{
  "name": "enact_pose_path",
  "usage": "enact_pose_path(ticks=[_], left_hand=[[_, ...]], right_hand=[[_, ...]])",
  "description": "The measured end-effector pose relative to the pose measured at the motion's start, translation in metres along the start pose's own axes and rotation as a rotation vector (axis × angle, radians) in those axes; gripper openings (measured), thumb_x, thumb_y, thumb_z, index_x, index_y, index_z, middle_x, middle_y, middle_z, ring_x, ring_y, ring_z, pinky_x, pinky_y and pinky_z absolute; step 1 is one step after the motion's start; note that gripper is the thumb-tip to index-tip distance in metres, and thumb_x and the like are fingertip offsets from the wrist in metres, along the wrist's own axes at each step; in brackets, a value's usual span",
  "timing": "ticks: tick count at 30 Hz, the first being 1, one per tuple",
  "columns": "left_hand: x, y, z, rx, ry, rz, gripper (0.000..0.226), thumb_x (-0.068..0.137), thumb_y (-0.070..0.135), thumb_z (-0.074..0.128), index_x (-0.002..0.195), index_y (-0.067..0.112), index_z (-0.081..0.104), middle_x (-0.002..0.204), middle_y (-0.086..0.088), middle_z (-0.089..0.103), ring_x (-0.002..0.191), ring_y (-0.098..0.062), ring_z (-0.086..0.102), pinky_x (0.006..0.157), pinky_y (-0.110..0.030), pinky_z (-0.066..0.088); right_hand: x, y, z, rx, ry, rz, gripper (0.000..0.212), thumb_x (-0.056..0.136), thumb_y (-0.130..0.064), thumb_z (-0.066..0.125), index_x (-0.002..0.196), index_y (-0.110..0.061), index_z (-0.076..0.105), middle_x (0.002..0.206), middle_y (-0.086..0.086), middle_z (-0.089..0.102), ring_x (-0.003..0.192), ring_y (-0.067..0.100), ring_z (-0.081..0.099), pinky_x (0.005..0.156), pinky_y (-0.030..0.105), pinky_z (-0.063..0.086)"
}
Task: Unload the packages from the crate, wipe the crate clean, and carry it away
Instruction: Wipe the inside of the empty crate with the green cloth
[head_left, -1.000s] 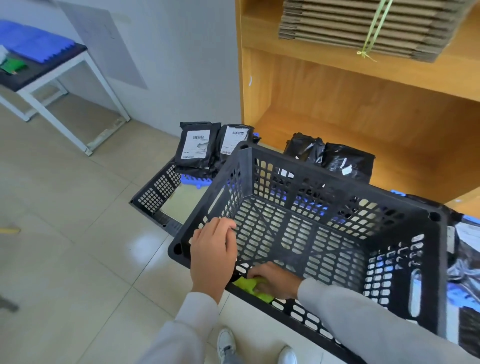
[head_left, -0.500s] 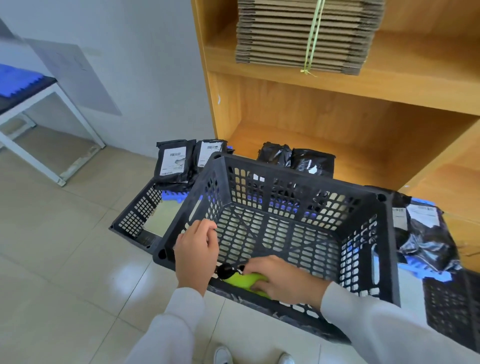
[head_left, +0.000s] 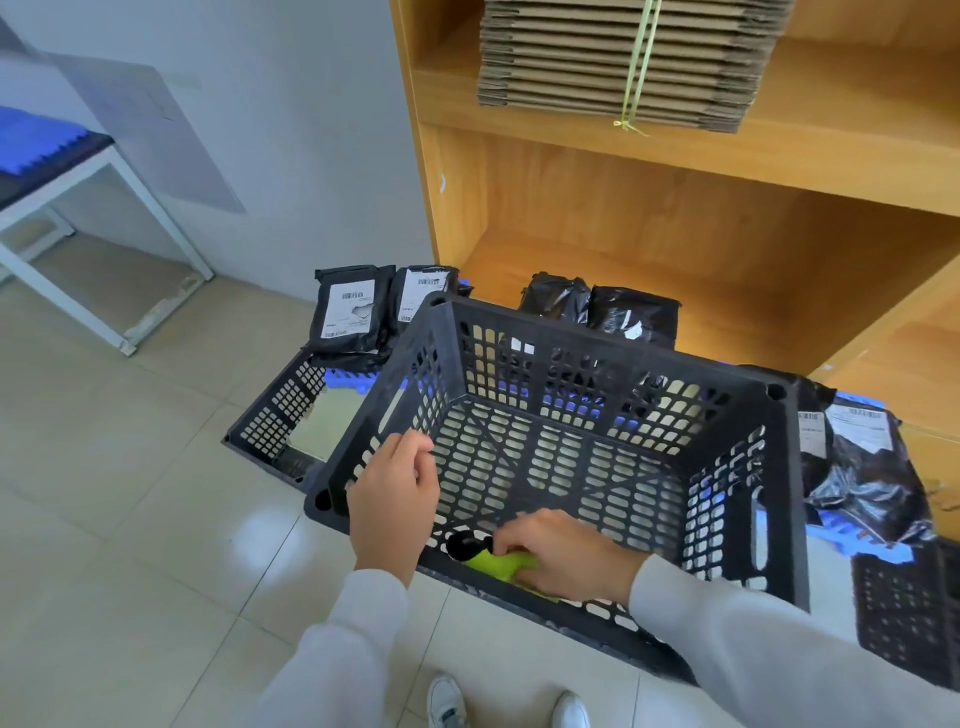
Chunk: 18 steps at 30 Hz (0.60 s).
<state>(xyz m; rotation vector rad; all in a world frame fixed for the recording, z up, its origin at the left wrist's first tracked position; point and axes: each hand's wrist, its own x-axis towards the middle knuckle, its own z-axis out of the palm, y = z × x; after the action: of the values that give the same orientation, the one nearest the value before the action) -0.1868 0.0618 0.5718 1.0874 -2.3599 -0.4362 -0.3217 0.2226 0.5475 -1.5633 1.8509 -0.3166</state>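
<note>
Below you, just in front of your shoes, the black crate (head_left: 571, 457) is tilted with its open top facing you. Your left hand (head_left: 392, 499) curls over its near-left rim, gripping it. Your right hand (head_left: 558, 553) reaches inside and presses a yellow-green cloth (head_left: 496, 564) against the near wall, fingers bent around it. You can see the crate is a perforated plastic lattice with nothing else in it. Black packages (head_left: 350, 314) with white labels lie beyond it, near the wooden shelf (head_left: 727, 249).
</note>
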Motion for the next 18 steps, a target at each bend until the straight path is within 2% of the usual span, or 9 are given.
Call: enact_pose_path(ticks=[4,7,9,12,15,18], left_hand=[[0.002,-0.001,0.001,-0.015,0.002,-0.007,0.014,0.095,0.008,0.062,0.088,0.02,0.065,0.068,0.011,0.042,0.056,-0.01,0.042,0.043,-0.031,0.044],[0.002,-0.002,0.002,-0.006,0.023,-0.054,0.017,0.095,0.008,0.06,0.087,0.021,0.064,0.069,0.01,0.046,0.057,-0.013,0.046,0.043,-0.033,0.046],[0.002,-0.003,0.004,0.004,0.025,-0.077,0.017,0.098,0.01,0.056,0.088,0.022,0.064,0.069,0.009,0.049,0.057,-0.017,0.049,0.043,-0.037,0.049],[0.001,-0.004,0.005,0.004,0.013,-0.069,0.016,0.098,0.017,0.051,0.089,0.023,0.063,0.069,0.008,0.047,0.055,-0.017,0.049,0.044,-0.039,0.05],[0.002,-0.003,0.005,0.002,0.009,-0.067,0.015,0.099,0.012,0.057,0.089,0.022,0.064,0.069,0.01,0.043,0.054,-0.016,0.047,0.042,-0.039,0.049],[0.002,-0.003,0.006,0.021,0.015,-0.083,0.016,0.097,0.01,0.061,0.088,0.022,0.064,0.069,0.01,0.042,0.053,-0.016,0.046,0.04,-0.038,0.048]], right_hand=[[0.024,0.019,0.023,-0.025,-0.103,0.08,0.036,0.088,-0.024,0.068,0.124,-0.026,0.063,0.122,-0.001,0.068,0.117,0.026,0.058,0.101,0.039,0.048],[0.037,0.03,0.035,-0.018,-0.143,0.097,0.039,0.09,-0.022,0.067,0.128,-0.024,0.063,0.124,-0.001,0.067,0.117,0.025,0.056,0.104,0.042,0.045],[0.044,0.039,0.043,-0.016,-0.171,0.109,0.038,0.09,-0.021,0.067,0.128,-0.022,0.064,0.125,0.0,0.068,0.118,0.023,0.057,0.102,0.04,0.043],[0.054,0.052,0.058,0.006,-0.198,0.136,0.037,0.088,-0.02,0.067,0.125,-0.023,0.065,0.123,0.001,0.068,0.118,0.026,0.057,0.097,0.039,0.048],[0.063,0.057,0.069,-0.029,-0.235,0.155,0.038,0.089,-0.015,0.064,0.127,-0.019,0.064,0.126,0.004,0.065,0.118,0.027,0.056,0.095,0.037,0.048],[0.07,0.064,0.08,-0.089,-0.307,0.174,0.036,0.09,-0.011,0.061,0.125,-0.017,0.061,0.122,0.013,0.061,0.115,0.035,0.057,0.091,0.043,0.051]])
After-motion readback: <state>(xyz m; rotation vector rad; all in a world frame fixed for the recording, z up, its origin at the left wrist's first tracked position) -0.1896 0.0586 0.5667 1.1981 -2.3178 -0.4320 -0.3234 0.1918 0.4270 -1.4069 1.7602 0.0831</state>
